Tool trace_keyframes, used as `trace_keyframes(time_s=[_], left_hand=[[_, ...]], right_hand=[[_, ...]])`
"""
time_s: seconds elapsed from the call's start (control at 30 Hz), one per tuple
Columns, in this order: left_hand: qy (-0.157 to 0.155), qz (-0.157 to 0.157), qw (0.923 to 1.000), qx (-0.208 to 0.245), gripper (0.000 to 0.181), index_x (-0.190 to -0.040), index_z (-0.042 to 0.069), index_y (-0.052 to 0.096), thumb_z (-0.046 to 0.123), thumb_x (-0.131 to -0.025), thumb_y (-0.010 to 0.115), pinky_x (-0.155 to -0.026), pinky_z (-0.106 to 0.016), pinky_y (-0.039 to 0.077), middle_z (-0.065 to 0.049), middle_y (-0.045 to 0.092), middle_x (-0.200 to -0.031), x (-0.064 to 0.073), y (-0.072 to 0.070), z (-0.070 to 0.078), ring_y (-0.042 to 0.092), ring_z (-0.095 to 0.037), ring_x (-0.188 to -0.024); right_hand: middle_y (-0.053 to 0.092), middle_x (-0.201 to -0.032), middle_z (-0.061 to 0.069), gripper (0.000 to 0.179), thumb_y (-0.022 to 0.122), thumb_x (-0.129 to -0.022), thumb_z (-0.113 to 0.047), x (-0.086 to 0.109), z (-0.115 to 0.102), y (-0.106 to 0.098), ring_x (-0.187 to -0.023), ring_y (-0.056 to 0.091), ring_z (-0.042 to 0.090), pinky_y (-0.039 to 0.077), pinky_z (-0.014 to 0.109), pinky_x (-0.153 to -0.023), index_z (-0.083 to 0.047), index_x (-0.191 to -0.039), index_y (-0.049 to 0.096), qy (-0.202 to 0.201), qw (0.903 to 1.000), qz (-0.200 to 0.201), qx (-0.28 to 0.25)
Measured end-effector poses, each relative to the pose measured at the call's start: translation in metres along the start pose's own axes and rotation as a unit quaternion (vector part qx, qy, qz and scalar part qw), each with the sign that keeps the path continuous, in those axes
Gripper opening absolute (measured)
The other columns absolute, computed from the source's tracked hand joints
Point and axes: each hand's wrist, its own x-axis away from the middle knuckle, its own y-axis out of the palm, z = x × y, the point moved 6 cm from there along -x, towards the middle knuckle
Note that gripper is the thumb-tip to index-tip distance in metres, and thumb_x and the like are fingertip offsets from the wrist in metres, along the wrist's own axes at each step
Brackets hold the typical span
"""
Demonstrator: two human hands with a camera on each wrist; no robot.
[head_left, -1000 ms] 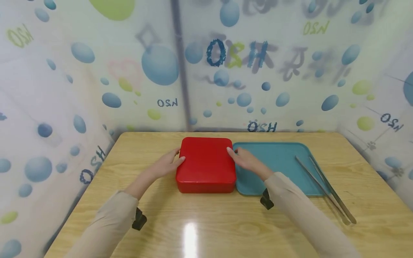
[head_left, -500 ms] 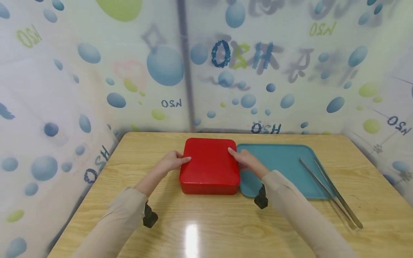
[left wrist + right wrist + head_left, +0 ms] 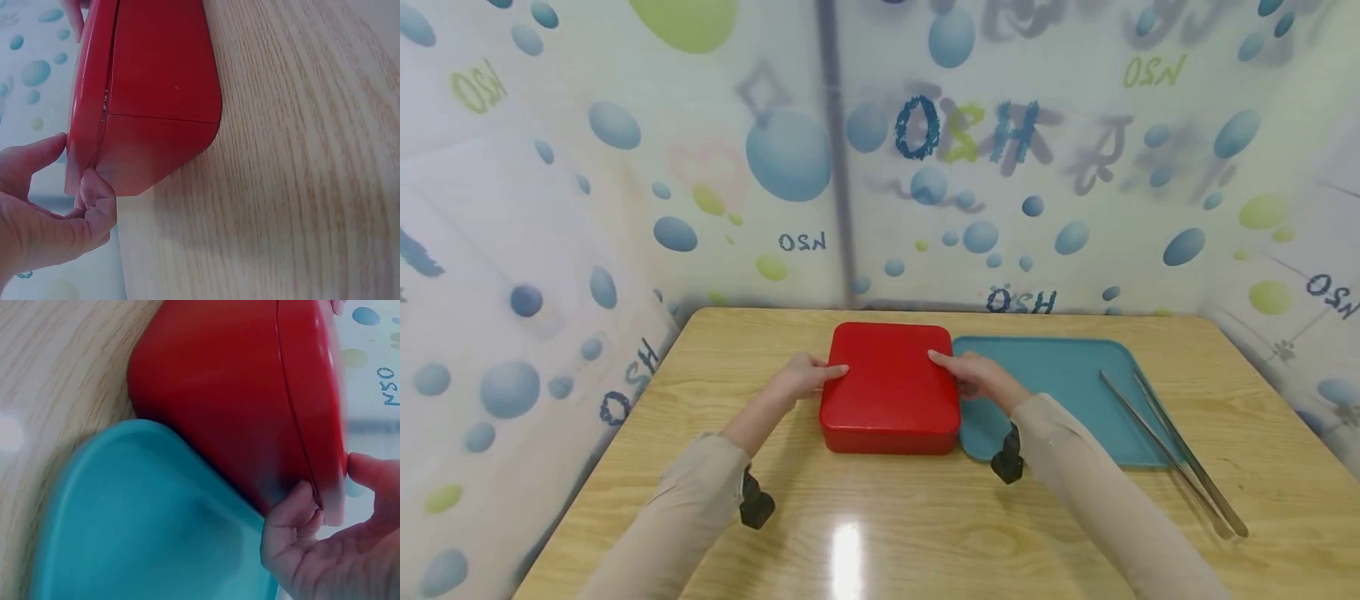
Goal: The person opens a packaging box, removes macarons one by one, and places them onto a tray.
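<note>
A red square box (image 3: 891, 383) with a fitted lid (image 3: 87, 94) stands on the table. At its left side my left hand (image 3: 805, 379) pinches the lid's edge, thumb on top and curled fingers under the rim at the seam. My right hand (image 3: 981, 379) does the same on the right side, its thumb (image 3: 365, 472) over the lid and fingertips at the seam. In the right wrist view a thin dark line runs between lid and box body (image 3: 212, 394). The lid sits on the box. What the box holds is hidden.
A blue tray (image 3: 1037, 354) lies right against the box's right side. Long metal tongs (image 3: 1180, 458) lie across the tray's right part, their end over the wooden table (image 3: 910, 525). A patterned curtain (image 3: 700, 167) stands behind the table.
Both hands have closed in on the lid, and their fingers have curled under its rim. The whole scene has shifted slightly right in the head view; box, tray and tongs keep their places.
</note>
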Motion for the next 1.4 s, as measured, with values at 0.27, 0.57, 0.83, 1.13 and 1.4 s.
trace_keyframes(time_s=[0.27,0.57,0.83,1.13,1.4], left_hand=[[-0.031,0.007,0.9987,0.04,0.048,-0.117,-0.005,0.055,0.032,-0.086,0.062,-0.07,-0.024,0.048,-0.002,0.061,-0.08,-0.002,0.002,-0.007,0.055,-0.01,-0.069],[-0.058,0.008,0.9967,0.056,0.067,-0.127,-0.008,0.041,0.04,-0.085,0.061,-0.065,-0.019,0.047,-0.012,0.057,-0.104,-0.002,0.005,-0.011,0.059,-0.013,-0.071],[-0.084,-0.005,0.9939,0.072,0.073,-0.132,-0.005,0.029,0.04,-0.085,0.061,-0.063,-0.02,0.04,-0.011,0.048,-0.105,-0.003,0.009,-0.012,0.05,-0.012,-0.07],[-0.104,-0.028,0.989,0.102,0.079,-0.142,-0.005,0.011,0.033,-0.089,0.056,-0.073,-0.024,0.045,-0.015,0.042,-0.119,-0.004,0.011,-0.008,0.051,-0.018,-0.087],[-0.125,-0.032,0.9879,0.086,0.067,-0.136,-0.003,0.029,0.034,-0.088,0.057,-0.066,-0.022,0.041,-0.004,0.05,-0.09,-0.005,0.01,-0.007,0.047,-0.013,-0.072]], right_hand=[[0.049,-0.058,-0.005,0.04,0.048,-0.09,-0.047,-0.001,0.002,0.001,-0.054,0.044,0.009,0.038,0.02,-0.056,-0.008,-0.085,0.047,0.011,0.9998,-0.014,-0.006],[0.051,-0.061,-0.005,0.042,0.049,-0.09,-0.048,0.0,0.002,0.002,-0.059,0.05,0.009,0.043,0.022,-0.062,-0.006,-0.088,0.049,0.002,1.0,0.002,-0.001],[0.033,-0.05,-0.002,0.048,0.049,-0.089,-0.048,0.003,0.001,0.001,-0.049,0.033,0.011,0.036,0.025,-0.057,-0.014,-0.06,0.035,-0.005,0.9998,0.015,0.013],[0.032,-0.052,-0.002,0.046,0.049,-0.089,-0.048,0.003,-0.001,0.001,-0.05,0.032,0.012,0.035,0.026,-0.057,-0.013,-0.064,0.035,-0.013,0.9995,0.021,0.022],[0.03,-0.052,-0.002,0.045,0.049,-0.09,-0.048,0.003,-0.002,0.002,-0.048,0.029,0.011,0.031,0.025,-0.054,-0.011,-0.071,0.035,-0.006,0.9994,0.02,0.026]])
